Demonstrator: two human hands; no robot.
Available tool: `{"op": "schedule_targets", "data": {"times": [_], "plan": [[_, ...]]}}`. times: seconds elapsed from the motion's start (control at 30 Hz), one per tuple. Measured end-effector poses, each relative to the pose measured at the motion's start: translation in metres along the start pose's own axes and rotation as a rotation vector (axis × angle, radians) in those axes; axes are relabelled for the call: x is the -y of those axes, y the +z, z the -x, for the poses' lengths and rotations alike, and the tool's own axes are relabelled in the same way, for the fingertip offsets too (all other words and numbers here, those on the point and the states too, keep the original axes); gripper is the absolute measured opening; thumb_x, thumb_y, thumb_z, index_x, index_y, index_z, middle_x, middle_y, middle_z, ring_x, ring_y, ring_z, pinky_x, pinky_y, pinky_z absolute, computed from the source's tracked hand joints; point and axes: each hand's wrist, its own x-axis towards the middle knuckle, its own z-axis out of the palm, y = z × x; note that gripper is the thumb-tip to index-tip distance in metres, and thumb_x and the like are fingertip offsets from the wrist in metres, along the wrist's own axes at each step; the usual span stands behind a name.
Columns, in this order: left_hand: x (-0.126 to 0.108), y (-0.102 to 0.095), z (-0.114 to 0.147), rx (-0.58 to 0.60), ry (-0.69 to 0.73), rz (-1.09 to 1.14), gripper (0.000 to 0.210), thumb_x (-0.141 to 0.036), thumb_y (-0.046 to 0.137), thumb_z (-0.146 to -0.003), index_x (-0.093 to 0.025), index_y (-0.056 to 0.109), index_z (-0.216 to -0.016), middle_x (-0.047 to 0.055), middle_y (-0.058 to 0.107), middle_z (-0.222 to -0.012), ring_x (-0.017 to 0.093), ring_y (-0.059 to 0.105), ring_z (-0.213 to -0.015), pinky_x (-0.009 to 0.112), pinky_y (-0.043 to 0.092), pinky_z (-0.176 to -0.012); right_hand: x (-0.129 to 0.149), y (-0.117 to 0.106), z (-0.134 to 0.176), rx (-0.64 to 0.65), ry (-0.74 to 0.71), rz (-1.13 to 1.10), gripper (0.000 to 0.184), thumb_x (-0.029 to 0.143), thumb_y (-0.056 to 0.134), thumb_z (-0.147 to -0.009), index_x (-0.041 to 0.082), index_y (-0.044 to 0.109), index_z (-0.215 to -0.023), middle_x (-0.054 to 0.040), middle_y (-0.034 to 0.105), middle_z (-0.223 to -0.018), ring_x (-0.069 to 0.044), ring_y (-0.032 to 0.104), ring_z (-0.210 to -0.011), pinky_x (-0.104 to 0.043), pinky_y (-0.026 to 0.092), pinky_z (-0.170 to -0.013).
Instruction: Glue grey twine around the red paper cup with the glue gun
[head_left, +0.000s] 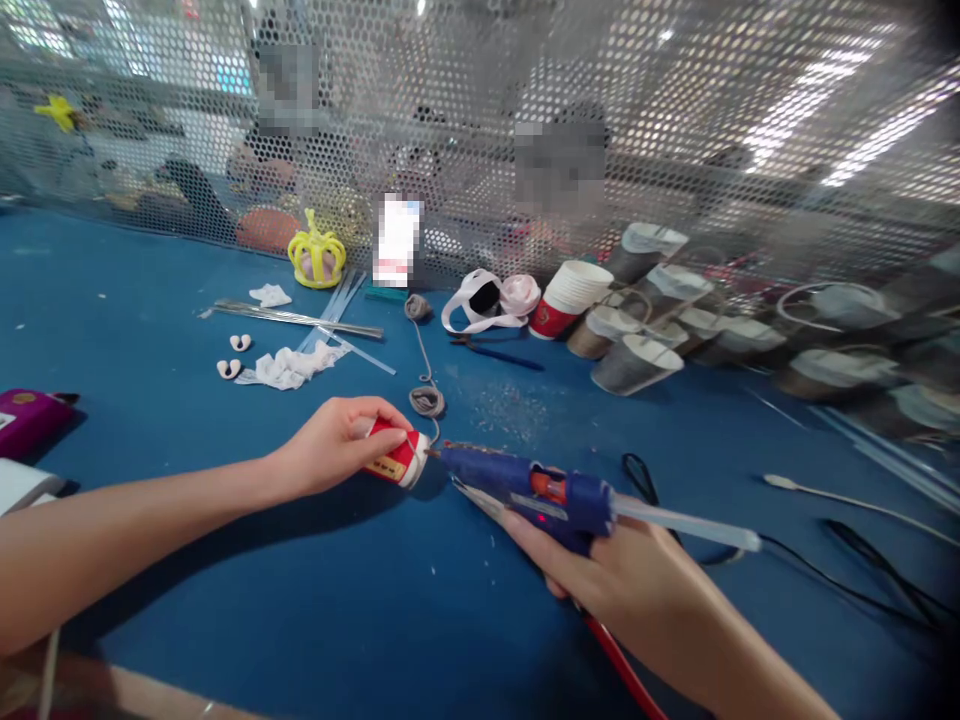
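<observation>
My left hand [352, 445] is closed around a small red and white paper cup [391, 462], tilted on its side above the blue table. Grey yarn [427, 402] runs to the cup's white end from a small loose coil just behind it. In my right hand [592, 560] is a blue hot glue gun [525, 478], gripped with its nozzle at the cup's end, touching or nearly so. From the gun's back sticks a translucent glue stick [694, 522]. A silvery pointed blade [478, 498] and a red handle or cord [619, 660] show beside this hand; whether they belong together is unclear.
Behind stand a yellow crown-shaped piece [316, 255], a ribbon roll [480, 300], stacked paper cups [574, 295] and several grey-wrapped cups [637, 362]. Pliers [499, 352], wires [300, 318] and crumpled white material [292, 366] lie nearer. Black cable [832, 580] crosses the right. A perforated screen [465, 130] borders the table.
</observation>
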Motion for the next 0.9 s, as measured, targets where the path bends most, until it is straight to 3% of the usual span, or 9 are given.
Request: {"op": "schedule_targets", "data": {"times": [0.13,0.3,0.47,0.57,0.77,0.9], "plan": [[0.002,0.0,0.001,0.015,0.006,0.017,0.018,-0.03,0.056,-0.075,-0.014,0.061,-0.082,0.002,0.066,-0.072,0.013,0.061,-0.065,0.022,0.047,-0.063,-0.005,-0.003,0.003,0.027,-0.172,0.149,0.025,0.027,0.046,-0.081,0.025,0.07,-0.077,0.001,0.05,-0.039,-0.011,0.04,-0.03,-0.022,0.031,-0.03],[0.003,0.001,0.002,-0.003,0.045,-0.024,0.019,-0.03,0.056,-0.075,-0.014,0.061,-0.082,0.003,0.066,-0.077,0.013,0.061,-0.069,0.022,0.047,-0.064,-0.027,-0.001,0.016,0.05,-0.38,0.325,0.034,0.018,0.043,-0.082,0.032,0.067,-0.1,-0.0002,0.06,-0.049,-0.012,0.044,-0.034,-0.023,0.033,-0.034],[0.003,0.002,0.003,-0.003,0.023,-0.014,0.02,-0.031,0.055,-0.075,-0.014,0.061,-0.084,0.002,0.066,-0.075,0.014,0.061,-0.069,0.023,0.048,-0.064,-0.029,0.002,0.02,0.002,-0.496,0.462,0.04,0.005,0.045,-0.076,0.031,0.069,-0.093,0.0028,0.051,-0.037,-0.012,0.042,-0.033,-0.023,0.034,-0.039],[0.003,0.002,0.004,-0.005,0.027,-0.012,0.02,-0.031,0.056,-0.075,-0.014,0.061,-0.083,0.002,0.067,-0.076,0.014,0.062,-0.069,0.023,0.049,-0.065,-0.024,0.001,0.019,-0.046,-0.603,0.609,0.048,0.0,0.042,-0.073,0.029,0.068,-0.099,-0.0007,0.061,-0.048,-0.013,0.049,-0.038,-0.024,0.038,-0.044],[0.003,0.003,0.004,-0.009,0.041,-0.031,0.019,-0.031,0.056,-0.075,-0.014,0.062,-0.082,0.003,0.067,-0.08,0.014,0.062,-0.071,0.024,0.049,-0.066,-0.025,0.001,0.018,-0.042,-0.629,0.67,0.045,0.001,0.05,-0.07,0.032,0.069,-0.095,0.0025,0.054,-0.04,-0.013,0.044,-0.035,-0.025,0.037,-0.043],[0.005,0.003,0.004,-0.01,0.063,-0.035,0.02,-0.032,0.056,-0.075,-0.015,0.062,-0.083,0.003,0.067,-0.082,0.015,0.063,-0.073,0.024,0.049,-0.067,-0.03,0.002,0.021,-0.063,-0.643,0.705,0.052,-0.002,0.049,-0.066,0.032,0.067,-0.1,0.0015,0.059,-0.045,-0.014,0.048,-0.039,-0.025,0.038,-0.045]]}}
